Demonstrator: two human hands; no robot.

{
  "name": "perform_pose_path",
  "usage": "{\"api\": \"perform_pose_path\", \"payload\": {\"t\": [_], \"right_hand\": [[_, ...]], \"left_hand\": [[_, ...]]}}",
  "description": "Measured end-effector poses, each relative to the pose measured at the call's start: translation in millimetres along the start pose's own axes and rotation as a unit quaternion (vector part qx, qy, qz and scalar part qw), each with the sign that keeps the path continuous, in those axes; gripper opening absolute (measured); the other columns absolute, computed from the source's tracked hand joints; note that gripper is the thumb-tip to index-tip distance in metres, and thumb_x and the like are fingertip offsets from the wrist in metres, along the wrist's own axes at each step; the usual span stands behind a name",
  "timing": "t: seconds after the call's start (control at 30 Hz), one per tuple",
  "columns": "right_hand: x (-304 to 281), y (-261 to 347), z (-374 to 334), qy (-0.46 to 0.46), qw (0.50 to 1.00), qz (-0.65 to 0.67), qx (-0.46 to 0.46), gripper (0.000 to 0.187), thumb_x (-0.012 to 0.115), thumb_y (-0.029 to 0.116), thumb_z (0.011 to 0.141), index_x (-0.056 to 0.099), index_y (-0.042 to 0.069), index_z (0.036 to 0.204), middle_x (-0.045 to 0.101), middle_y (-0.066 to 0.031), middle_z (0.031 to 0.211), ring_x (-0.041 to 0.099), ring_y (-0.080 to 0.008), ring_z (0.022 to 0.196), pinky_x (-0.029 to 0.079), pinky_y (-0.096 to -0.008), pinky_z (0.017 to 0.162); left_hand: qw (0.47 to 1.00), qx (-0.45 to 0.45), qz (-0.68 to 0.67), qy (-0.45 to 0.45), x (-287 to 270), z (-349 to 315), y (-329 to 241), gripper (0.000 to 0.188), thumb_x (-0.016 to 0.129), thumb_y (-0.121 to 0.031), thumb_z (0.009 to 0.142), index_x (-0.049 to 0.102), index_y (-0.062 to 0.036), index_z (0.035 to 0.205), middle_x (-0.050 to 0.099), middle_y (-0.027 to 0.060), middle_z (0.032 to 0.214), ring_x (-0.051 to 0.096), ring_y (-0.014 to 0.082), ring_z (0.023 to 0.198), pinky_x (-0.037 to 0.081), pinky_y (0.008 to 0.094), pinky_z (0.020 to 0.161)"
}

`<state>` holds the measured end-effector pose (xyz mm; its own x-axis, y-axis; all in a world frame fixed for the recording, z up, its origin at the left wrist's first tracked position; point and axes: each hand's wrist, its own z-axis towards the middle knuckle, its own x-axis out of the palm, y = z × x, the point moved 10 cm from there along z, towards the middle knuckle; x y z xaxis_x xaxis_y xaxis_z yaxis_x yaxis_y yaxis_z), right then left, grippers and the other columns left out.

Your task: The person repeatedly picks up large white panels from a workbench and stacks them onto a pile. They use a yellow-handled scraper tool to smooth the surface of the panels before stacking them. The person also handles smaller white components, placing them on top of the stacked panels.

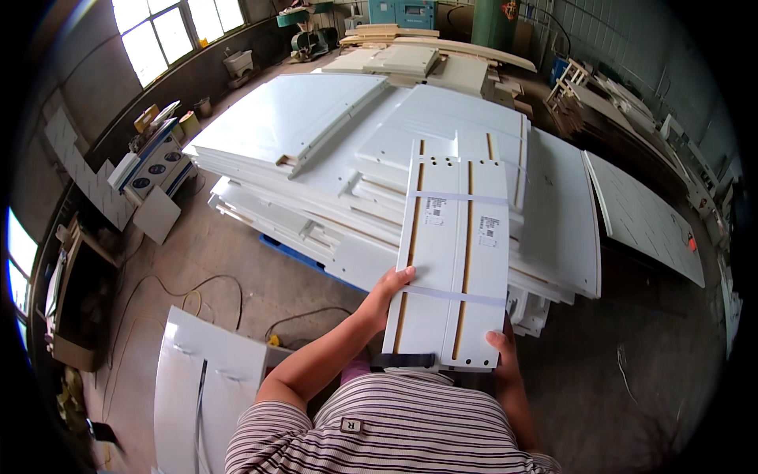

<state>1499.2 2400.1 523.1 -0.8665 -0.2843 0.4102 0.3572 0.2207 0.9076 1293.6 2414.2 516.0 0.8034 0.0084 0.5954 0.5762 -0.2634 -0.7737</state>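
Observation:
A bundle of long white panels (442, 261) is held upright in front of my chest, its far end over the big stack. Brown grooves run along the panels, small dark holes dot both ends, and two pale straps cross them. My left hand (391, 291) grips the bundle's left edge near the lower strap, thumb on the face. On the right edge, lower down, my right hand (501, 347) holds on with the thumb in front and the other fingers hidden behind. Two printed labels (488, 231) are stuck on the panels below the upper strap.
A broad stack of white panels (276, 110) rests on a blue pallet (308, 262) ahead. Left, a white panel (178, 379) stands near cables (229, 278) on the floor. Boards (395, 59) are piled behind; another white panel (647, 213) lies at right.

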Motion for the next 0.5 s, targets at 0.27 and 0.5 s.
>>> {"api": "perform_pose_path", "payload": {"t": [0.27, 0.5], "right_hand": [[-52, -52, 61, 0.054, 0.997, 0.040, 0.025, 0.056, 0.058, 0.030, 0.080, 0.048, 0.003, 0.128, 0.058, -0.0083, 0.111, 0.055, -0.0177, 0.100, 0.044, -0.0310, 0.083], [-81, -151, 144, 0.044, 0.990, 0.122, 0.053, 0.046, 0.059, 0.033, 0.082, 0.055, 0.004, 0.117, 0.061, -0.0068, 0.103, 0.059, -0.0175, 0.094, 0.048, -0.0319, 0.080]], "left_hand": [[0.989, -0.040, -0.059, -0.128, -46, 48, 50, 0.057, 0.065, -0.044, 0.083, 0.053, -0.0043, 0.123, 0.061, 0.0156, 0.111, 0.062, 0.0271, 0.099, 0.050, 0.0393, 0.088], [0.989, -0.018, 0.016, -0.145, -102, 114, 43, 0.060, 0.067, -0.045, 0.081, 0.052, -0.0036, 0.122, 0.061, 0.0162, 0.110, 0.062, 0.0267, 0.099, 0.052, 0.0407, 0.086]]}}
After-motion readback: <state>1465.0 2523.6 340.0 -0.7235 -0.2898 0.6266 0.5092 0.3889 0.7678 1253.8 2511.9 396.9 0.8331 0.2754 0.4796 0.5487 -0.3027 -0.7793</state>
